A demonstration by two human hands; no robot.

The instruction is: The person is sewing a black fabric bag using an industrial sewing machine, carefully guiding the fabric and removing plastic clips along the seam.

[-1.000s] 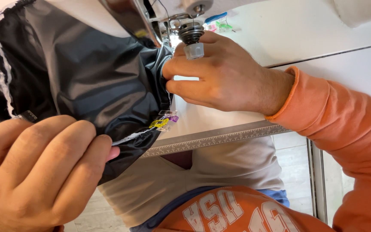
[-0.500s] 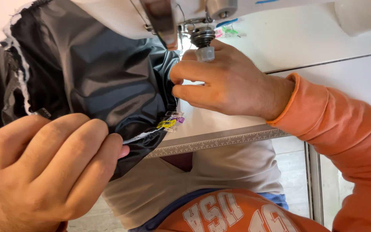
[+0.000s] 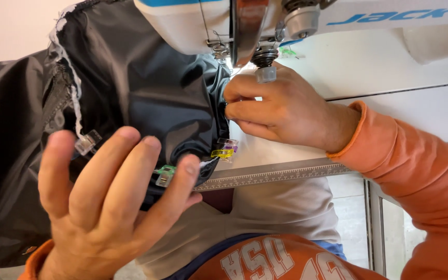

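Nearest to me, my left hand [image 3: 105,207] is spread, fingers [image 3: 125,171] fanned open and gripping nothing; they lie against the dark shiny fabric [image 3: 146,98], as if to flatten it and keep its weight from dragging. Just under those fingertips sits a green sewing clip [image 3: 164,173], and a clear clip [image 3: 87,142] hangs by my index finger on the frayed white edging; both seem to be there to hold layers together along the seam. The fabric bunches over the front edge of the machine table [image 3: 390,78], beside a metal ruler strip [image 3: 276,173] fixed along that edge.

Further in, yellow and purple clips [image 3: 225,150] pinch the fabric's hem at the table edge. My right hand [image 3: 281,109], sleeve orange, is curled, thumb and fingertips pinched on the fabric edge right below the presser foot, I judge to steer it to the needle.

Farthest, the white sewing machine head [image 3: 193,26] carries a blue stripe and blue lettering on its arm; a small green sticker sits on the table behind the needle bar.
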